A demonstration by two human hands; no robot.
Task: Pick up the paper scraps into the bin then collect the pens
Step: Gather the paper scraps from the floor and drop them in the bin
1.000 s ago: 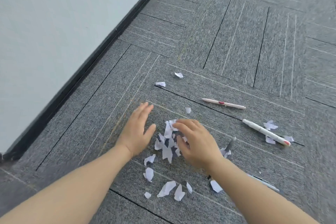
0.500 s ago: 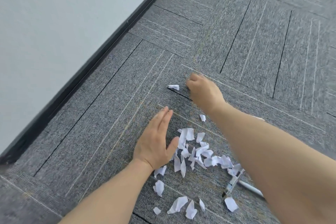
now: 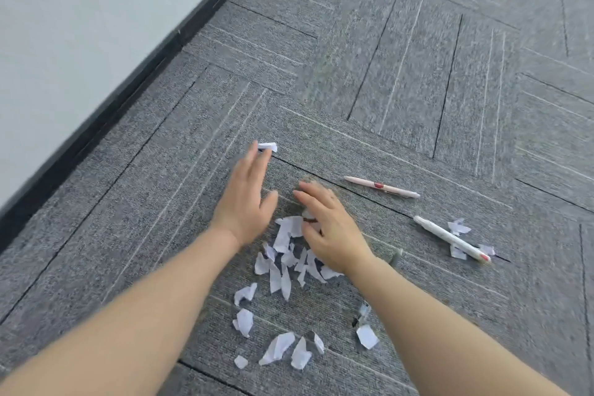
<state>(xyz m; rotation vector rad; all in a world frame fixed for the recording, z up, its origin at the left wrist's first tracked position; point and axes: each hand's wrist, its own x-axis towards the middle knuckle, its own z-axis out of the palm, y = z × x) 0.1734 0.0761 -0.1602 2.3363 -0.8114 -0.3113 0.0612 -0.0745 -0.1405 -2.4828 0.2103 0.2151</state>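
On grey carpet beside the wall, both hands worked over the main heap of paper scraps [image 3: 289, 254]. My left hand [image 3: 246, 199] lay flat and spread, clamped on nothing, fingertips reaching a lone scrap [image 3: 267, 146] at the far edge. My right hand [image 3: 324, 228] hovered over the heap with fingers loosely curled; too blurred to tell whether it held any paper. Hands were apart, heap between them.

Handling, as I judged it: scraps light, thin, limp, likely to slide or flutter; carpet pile may snag them. Better raked into a mound with both palms and scooped from below than pinched one by one.

More loose scraps [image 3: 283, 350] lay nearer me, and a few [image 3: 458, 228] sat touching the white pen [image 3: 450, 238] off to the right. A pink pen [image 3: 381, 186] lay further out, clear of paper. A darker pen [image 3: 361, 315] lay partly hidden under my right forearm, close to the heap and apt to get swept up with it.

No bin in view; scraps all on the floor, pens not yet collected
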